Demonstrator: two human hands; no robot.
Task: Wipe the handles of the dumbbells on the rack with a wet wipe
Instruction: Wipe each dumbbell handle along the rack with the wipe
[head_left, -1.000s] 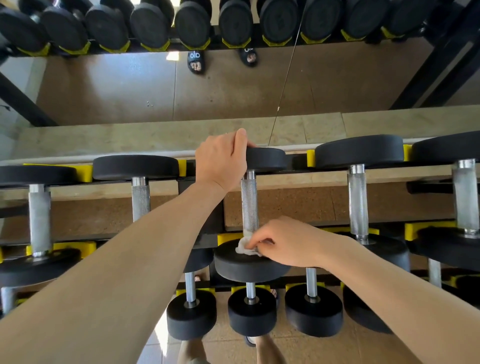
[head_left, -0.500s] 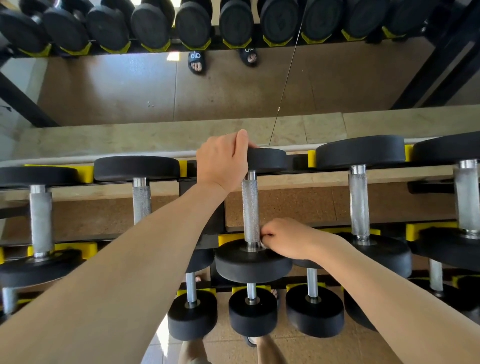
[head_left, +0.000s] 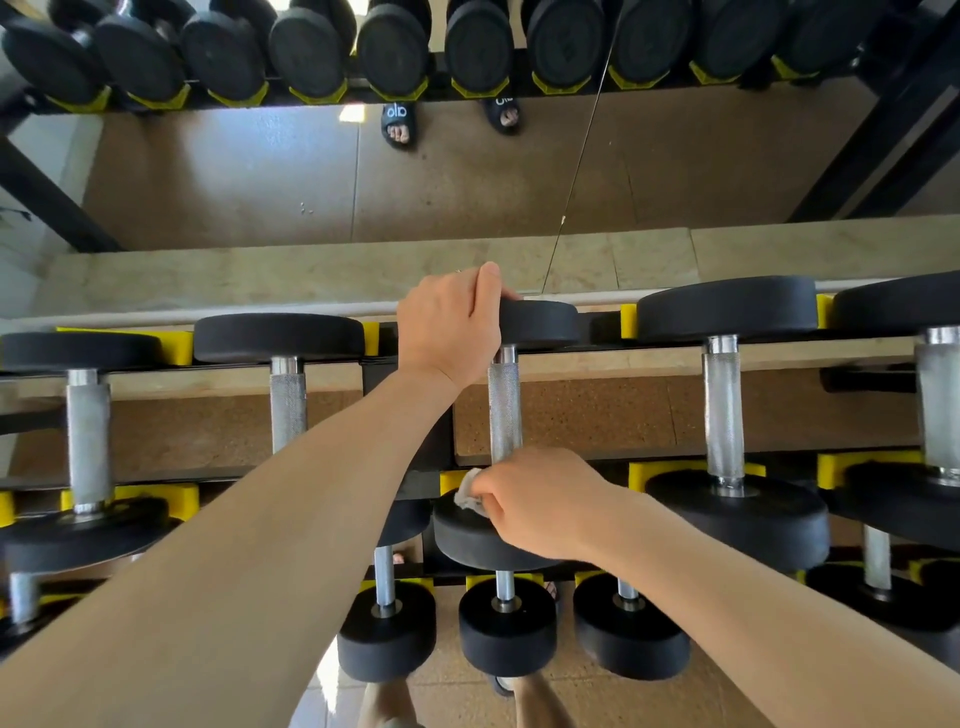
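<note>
A black dumbbell with a knurled steel handle (head_left: 503, 410) lies on the top rack tier, pointing away from me. My left hand (head_left: 451, 325) grips its far head (head_left: 540, 323) from above. My right hand (head_left: 540, 501) is curled around the near end of that handle, pinching a crumpled white wet wipe (head_left: 469, 494) against it just above the near head (head_left: 475, 538). Only a small corner of the wipe shows past my fingers.
More dumbbells lie on the same tier to the left (head_left: 288, 410) and right (head_left: 723, 410), on yellow cradles (head_left: 639, 475). Smaller dumbbells (head_left: 506, 626) sit on the tier below. A mirror (head_left: 467, 171) behind the rack reflects it and sandalled feet.
My right hand slid along the near end of the handle and turned; the wipe, hidden half a second ago, shows again at my fingertips. My left hand stayed on the far head.
</note>
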